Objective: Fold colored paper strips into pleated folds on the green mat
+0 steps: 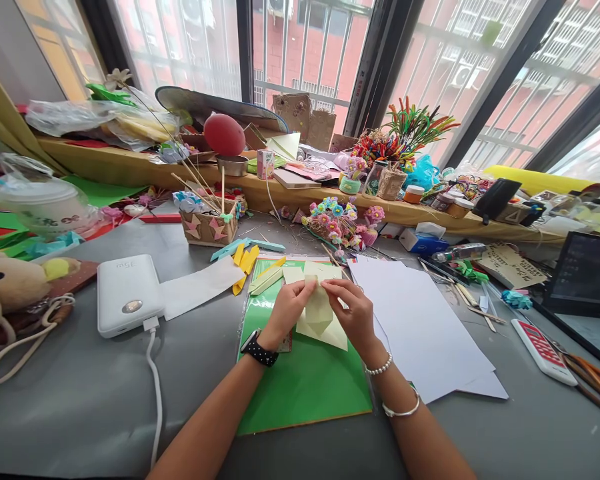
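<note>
A small piece of pale yellow paper (319, 308) is held up between my two hands, over the green sheet (305, 393). My left hand (294, 305), with a dark dotted watch on the wrist, pinches its upper left edge. The thumb and fingers of my right hand (351, 308) are closed on its upper right edge; a beaded bracelet is on that wrist. Beneath the held piece lie more pale yellow sheets (335, 335). Folded pale yellow strips (266, 280) rest just left of my left hand, beside folded bright yellow pieces (245, 263).
White paper sheets (425, 327) lie to the right. On the left are a white power bank (130, 293) with a cable and a plush toy (15, 287). A cardboard box (209, 227) holding sticks and paper flowers (333, 220) stand behind. A laptop (587, 287) sits far right.
</note>
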A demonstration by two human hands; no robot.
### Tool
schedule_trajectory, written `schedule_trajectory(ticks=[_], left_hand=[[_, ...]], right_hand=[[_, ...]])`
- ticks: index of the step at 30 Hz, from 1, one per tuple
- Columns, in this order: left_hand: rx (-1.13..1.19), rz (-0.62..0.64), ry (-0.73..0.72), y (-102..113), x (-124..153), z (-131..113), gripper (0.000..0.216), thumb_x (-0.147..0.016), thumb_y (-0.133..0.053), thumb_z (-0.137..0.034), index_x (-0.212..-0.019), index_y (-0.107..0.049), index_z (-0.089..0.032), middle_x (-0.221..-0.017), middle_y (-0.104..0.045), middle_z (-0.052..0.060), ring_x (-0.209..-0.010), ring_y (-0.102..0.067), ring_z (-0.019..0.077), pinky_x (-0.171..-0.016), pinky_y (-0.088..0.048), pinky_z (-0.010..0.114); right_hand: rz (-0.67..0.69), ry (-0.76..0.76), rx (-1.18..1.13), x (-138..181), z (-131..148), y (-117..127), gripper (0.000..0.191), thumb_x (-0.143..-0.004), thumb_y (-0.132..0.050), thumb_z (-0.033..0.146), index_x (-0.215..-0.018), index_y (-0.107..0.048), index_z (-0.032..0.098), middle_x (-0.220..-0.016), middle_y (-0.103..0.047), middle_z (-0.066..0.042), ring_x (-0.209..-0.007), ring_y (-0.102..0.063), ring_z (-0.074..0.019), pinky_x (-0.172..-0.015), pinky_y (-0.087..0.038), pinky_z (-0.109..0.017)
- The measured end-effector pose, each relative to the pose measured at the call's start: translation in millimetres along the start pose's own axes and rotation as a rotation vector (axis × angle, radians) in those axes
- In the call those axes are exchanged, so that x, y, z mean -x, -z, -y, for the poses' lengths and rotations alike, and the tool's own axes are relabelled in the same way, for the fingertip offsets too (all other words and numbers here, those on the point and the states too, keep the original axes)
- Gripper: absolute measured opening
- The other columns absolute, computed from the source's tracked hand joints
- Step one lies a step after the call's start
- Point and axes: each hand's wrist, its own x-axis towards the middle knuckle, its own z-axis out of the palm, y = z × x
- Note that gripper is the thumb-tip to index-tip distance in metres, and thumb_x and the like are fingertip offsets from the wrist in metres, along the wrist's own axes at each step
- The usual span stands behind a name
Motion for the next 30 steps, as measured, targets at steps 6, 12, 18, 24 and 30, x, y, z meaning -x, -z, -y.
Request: schedule_trajectory(ticks=[6,12,18,24,30], left_hand=[[0.080,0.015,0.028,1,1,-1,0.038,-0.072,-0.046,-0.049,-0.060,-0.051,-0.014,-0.055,-0.041,-0.004,-0.052,-0.037,0.0091,-0.048,-0.029,0.021],[0.081,0.024,0.053,1,1,-1,0.034,-0.069,-0.051,-0.046,-0.063,-0.053,-0.013,-0.057,-0.043,-0.003,-0.053,-0.038,0.0086,-0.047,-0.029,0.020],[0.085,0.054,0.109,2,0,-1,0.035,-0.068,-0.052,-0.046,-0.070,-0.056,-0.011,-0.062,-0.051,0.000,-0.055,-0.043,0.0104,-0.048,-0.032,0.021],[0.038,0.176,0.143,1,0,-1,0.039,-0.068,-0.051,-0.047,-0.074,-0.060,-0.010,-0.069,-0.059,0.005,-0.059,-0.049,0.0139,-0.050,-0.035,0.023],[-0.029,0.151,0.124,0,0,1,0.036,-0.067,-0.053,-0.046,-0.064,-0.059,-0.011,-0.060,-0.052,0.001,-0.054,-0.042,0.0105,-0.045,-0.030,0.020]], right_hand=[[-0.016,0.036,-0.018,1,-4,-2,0.026,-0.080,-0.047,0.014,-0.098,-0.061,0.024,-0.093,-0.062,-0.005,-0.087,-0.058,-0.0163,-0.077,-0.047,-0.030],[-0.005,0.012,-0.071,1,-3,-2,0.027,-0.080,-0.047,0.013,-0.099,-0.062,0.025,-0.092,-0.061,-0.005,-0.086,-0.057,-0.0157,-0.077,-0.047,-0.029],[0.032,-0.259,-0.322,-6,-2,2,0.015,-0.076,-0.054,0.023,-0.085,-0.066,0.022,-0.086,-0.060,-0.005,-0.081,-0.057,-0.0167,-0.070,-0.049,-0.029],[0.048,-0.687,-0.638,-7,-15,2,0.020,-0.070,-0.059,0.035,-0.077,-0.067,0.018,-0.075,-0.063,-0.003,-0.063,-0.055,-0.0126,-0.063,-0.047,-0.029],[0.128,-0.828,-0.823,-7,-15,1,0.028,-0.066,-0.060,0.042,-0.070,-0.068,0.016,-0.068,-0.060,-0.004,-0.065,-0.052,-0.0136,-0.063,-0.042,-0.029]])
